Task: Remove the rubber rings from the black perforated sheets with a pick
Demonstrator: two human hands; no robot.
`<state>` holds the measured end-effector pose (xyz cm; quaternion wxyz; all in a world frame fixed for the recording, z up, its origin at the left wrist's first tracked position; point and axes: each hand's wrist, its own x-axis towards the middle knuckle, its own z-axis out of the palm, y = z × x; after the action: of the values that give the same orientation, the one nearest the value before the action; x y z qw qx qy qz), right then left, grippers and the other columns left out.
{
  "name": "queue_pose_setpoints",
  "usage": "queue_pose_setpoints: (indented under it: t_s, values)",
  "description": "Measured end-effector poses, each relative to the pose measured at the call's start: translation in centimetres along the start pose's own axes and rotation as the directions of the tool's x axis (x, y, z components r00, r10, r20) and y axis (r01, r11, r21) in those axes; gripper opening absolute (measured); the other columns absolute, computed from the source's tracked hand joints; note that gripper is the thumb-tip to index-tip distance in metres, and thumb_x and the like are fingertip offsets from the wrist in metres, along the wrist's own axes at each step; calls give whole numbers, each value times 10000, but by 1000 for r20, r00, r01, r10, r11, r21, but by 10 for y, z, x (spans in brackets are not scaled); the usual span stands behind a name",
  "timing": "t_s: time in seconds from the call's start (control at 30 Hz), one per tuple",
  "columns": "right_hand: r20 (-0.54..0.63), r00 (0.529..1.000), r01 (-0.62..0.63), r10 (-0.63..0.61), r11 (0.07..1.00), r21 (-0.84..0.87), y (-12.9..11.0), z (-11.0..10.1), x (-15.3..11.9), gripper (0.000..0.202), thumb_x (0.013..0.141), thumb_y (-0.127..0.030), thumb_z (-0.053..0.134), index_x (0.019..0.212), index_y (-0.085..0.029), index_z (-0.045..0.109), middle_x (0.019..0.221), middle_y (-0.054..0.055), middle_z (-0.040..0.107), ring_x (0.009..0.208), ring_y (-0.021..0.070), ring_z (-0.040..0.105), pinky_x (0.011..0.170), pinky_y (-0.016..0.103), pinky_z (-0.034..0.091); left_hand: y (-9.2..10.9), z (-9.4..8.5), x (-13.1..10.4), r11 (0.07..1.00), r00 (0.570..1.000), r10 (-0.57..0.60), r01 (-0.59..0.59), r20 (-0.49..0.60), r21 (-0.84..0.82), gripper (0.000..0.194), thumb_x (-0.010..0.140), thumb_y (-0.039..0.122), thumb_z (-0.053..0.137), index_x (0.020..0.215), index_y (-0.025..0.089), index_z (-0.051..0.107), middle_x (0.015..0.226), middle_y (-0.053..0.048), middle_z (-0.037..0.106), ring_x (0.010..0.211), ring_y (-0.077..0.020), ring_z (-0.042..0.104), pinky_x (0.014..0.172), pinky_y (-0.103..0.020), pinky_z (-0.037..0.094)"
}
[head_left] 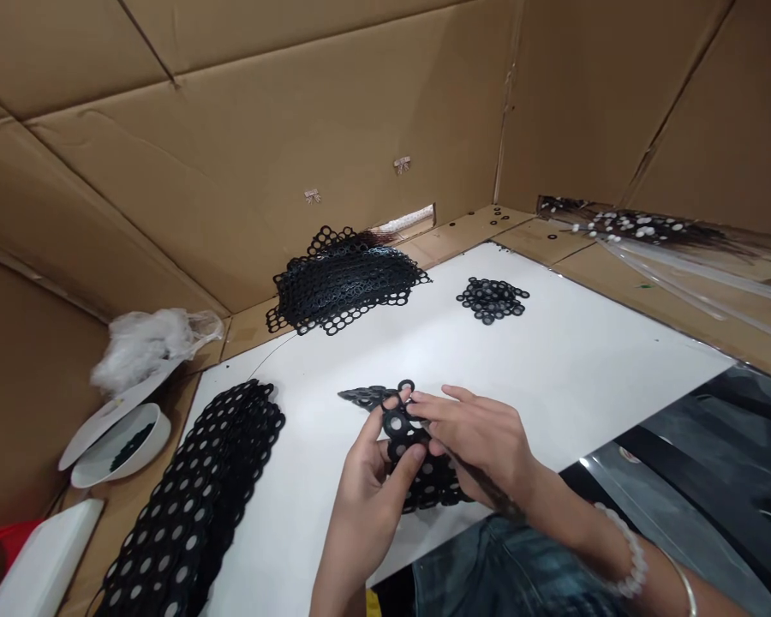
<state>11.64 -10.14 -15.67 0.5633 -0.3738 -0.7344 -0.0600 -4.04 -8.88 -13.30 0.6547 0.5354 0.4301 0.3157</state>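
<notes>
My left hand [376,484] holds the upper corner of a black ring mesh [430,484], thumb in front and fingers behind. My right hand [479,433] is bent over the same corner from the right, its fingertips at the rings; what they pinch is too small to make out. The mesh hangs down towards my lap over the near edge of the white board [308,368]. A dark pointed piece [363,395] of it sticks out to the left behind my left hand. Further back on the board is a small pile of loose black rings [493,297].
A long stack of ring mesh [186,506] lies at the left, another heap [347,283] by the cardboard wall [334,128]. A white bowl [158,441] and plastic bag [154,343] stand far left. White-tipped dark strands [648,227] and clear strips [700,274] lie back right.
</notes>
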Motion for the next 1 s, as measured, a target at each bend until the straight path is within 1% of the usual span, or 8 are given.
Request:
queue_pose_setpoints:
  t_s: [0.13, 0.2, 0.33, 0.47, 0.6, 0.73, 0.9, 1.0]
  values:
    - [-39, 927, -311, 373, 823, 475, 7, -6, 7, 141, 914, -114, 450, 863, -200, 549, 863, 57, 746, 859, 180, 726, 786, 356, 606, 0, 6, -1, 998, 1000, 11, -9, -27, 60, 583, 858, 324, 622, 1379, 175, 407, 810, -11, 655, 720, -138, 574, 687, -222, 483]
    - [-29, 888, -369, 459, 748, 551, 7, -10, 10, 125, 914, -118, 469, 876, -207, 548, 842, 41, 736, 858, 179, 722, 780, 359, 608, 0, 7, -1, 999, 999, 18, -17, -39, 36, 595, 849, 331, 633, 1380, 188, 408, 898, -30, 664, 794, -153, 596, 724, -230, 492]
    - [-44, 948, -273, 314, 879, 392, -2, -13, 11, 108, 882, -124, 506, 868, -205, 576, 959, 74, 689, 952, 200, 682, 830, 398, 582, 3, 4, -1, 998, 998, 41, -43, -53, -39, 636, 851, 308, 639, 1416, 201, 367, 855, -10, 664, 766, -136, 606, 708, -210, 488]
    - [-78, 986, -125, 147, 962, 242, -14, -7, 11, 128, 851, -97, 504, 808, -210, 546, 780, 35, 652, 740, 150, 676, 755, 345, 591, 5, -1, -4, 989, 992, 32, -49, -124, -139, 625, 875, 287, 606, 1438, 182, 355, 630, 45, 595, 653, -120, 579, 678, -199, 461]
    - [-143, 988, -31, 58, 982, 186, -20, 2, 9, 154, 825, -48, 492, 805, -186, 555, 752, 38, 681, 682, 128, 678, 782, 335, 577, 4, -5, -7, 980, 998, -5, -9, -69, -196, 623, 888, 267, 579, 1452, 184, 329, 824, -15, 687, 865, -173, 621, 832, -250, 445]
    - [-151, 988, -12, 35, 988, 155, -19, 7, 4, 129, 831, -73, 522, 801, -184, 579, 769, 33, 715, 734, 135, 703, 819, 335, 565, 0, -6, -8, 984, 999, 34, -36, -20, -176, 623, 910, 275, 555, 1468, 220, 284, 819, -11, 677, 829, -177, 619, 801, -269, 460]
    - [-181, 983, 25, -15, 998, 53, -18, 13, 1, 147, 849, -74, 516, 775, -187, 575, 769, 39, 715, 792, 158, 702, 819, 345, 568, -1, 1, -13, 995, 987, 93, -97, -128, -27, 721, 887, 358, 585, 1492, 227, 215, 606, 55, 542, 626, -135, 533, 655, -219, 459]
    - [-266, 963, 53, -45, 998, 24, -18, 21, 2, 156, 838, -66, 521, 754, -190, 563, 728, 44, 673, 764, 167, 673, 746, 350, 588, -2, 8, -12, 985, 972, 164, -153, -166, 79, 695, 892, 375, 563, 1485, 261, 219, 736, 23, 619, 679, -144, 556, 675, -225, 465]
